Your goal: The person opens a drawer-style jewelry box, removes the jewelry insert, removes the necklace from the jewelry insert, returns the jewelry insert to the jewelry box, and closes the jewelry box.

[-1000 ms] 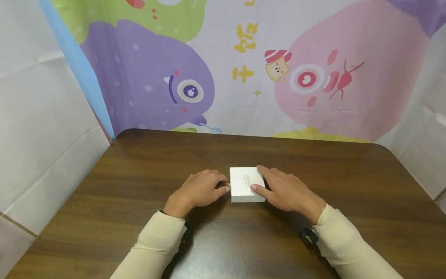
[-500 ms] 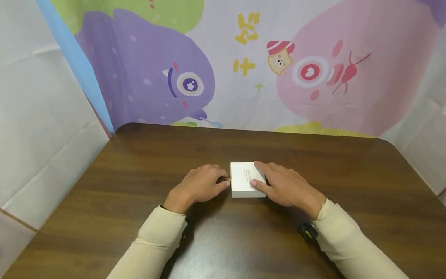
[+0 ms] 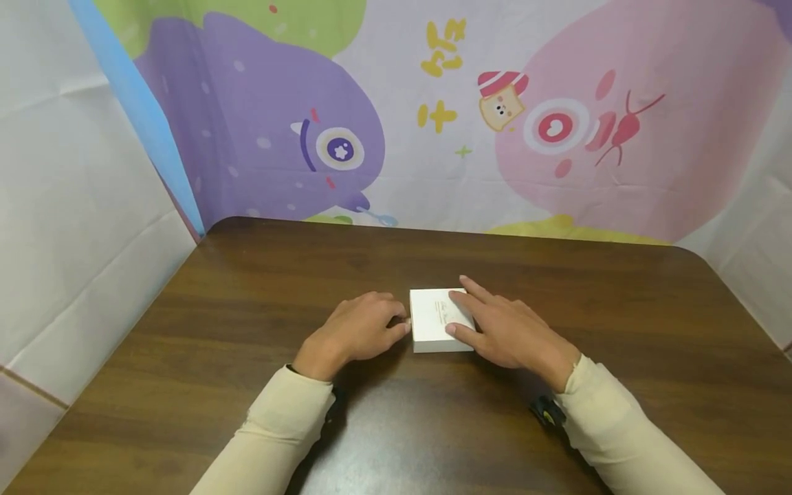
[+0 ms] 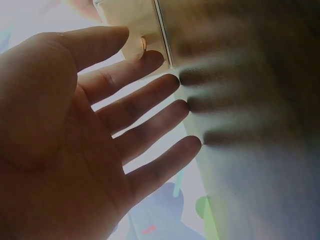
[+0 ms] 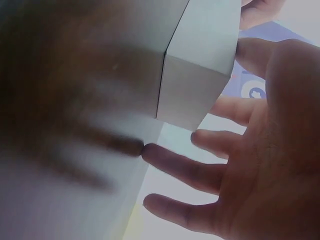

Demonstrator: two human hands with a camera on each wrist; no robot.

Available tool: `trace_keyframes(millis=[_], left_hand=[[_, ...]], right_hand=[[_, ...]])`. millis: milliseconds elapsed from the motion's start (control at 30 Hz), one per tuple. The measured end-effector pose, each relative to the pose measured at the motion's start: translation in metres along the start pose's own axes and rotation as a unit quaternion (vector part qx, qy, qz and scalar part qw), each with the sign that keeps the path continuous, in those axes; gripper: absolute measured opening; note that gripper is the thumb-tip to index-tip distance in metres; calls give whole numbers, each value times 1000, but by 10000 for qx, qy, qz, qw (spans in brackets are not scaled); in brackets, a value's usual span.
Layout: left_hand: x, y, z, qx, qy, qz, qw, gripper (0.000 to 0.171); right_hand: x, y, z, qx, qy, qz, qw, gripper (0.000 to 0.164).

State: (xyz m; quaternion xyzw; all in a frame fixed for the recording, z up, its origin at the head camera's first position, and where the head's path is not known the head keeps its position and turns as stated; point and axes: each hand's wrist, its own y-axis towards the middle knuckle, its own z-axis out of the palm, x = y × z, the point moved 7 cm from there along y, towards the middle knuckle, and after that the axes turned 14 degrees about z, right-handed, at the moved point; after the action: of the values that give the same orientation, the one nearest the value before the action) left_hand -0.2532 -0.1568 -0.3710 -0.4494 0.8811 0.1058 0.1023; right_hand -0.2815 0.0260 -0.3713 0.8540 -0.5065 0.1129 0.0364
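The white box lay flat on the table, a little right of the middle, between my two hands, with small lettering printed on its top. A thin loop stood out from its left end.

My left hand was at that end, its fingers straight and fanned apart, the thumb held off from the forefinger. The loop showed between the thumb and forefinger; I couldn't tell whether either one touched it. The other fingertips reached down to the tabletop or just above it.

My right hand was spread over the right part of the box, thumb and forefinger resting on the top, the next finger reaching past the far edge. Nothing was pinched in it.

Under everything was the dark brown wooden table, shiny toward me. I wore cream sleeves, and a dark device sat under my right wrist. Behind the table hung a cloth printed with a purple creature on the left and a pink one on the right.
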Motion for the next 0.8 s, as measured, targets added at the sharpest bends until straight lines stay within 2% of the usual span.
trace_keyframes(millis=[200,467,800], left_hand=[[-1,0,1,3,19,4,10000,22],[-3,2,-2,-156,223,139,9995,15],[-1,3,1,-27,249,-100,9996,17]], right_hand=[[3,-1,0,-89,-74,-98,9999,69],[4,-3,-1,-251,-244,-217,9992,71],[5,-3,-1,-283,-332,-292,9986,75]])
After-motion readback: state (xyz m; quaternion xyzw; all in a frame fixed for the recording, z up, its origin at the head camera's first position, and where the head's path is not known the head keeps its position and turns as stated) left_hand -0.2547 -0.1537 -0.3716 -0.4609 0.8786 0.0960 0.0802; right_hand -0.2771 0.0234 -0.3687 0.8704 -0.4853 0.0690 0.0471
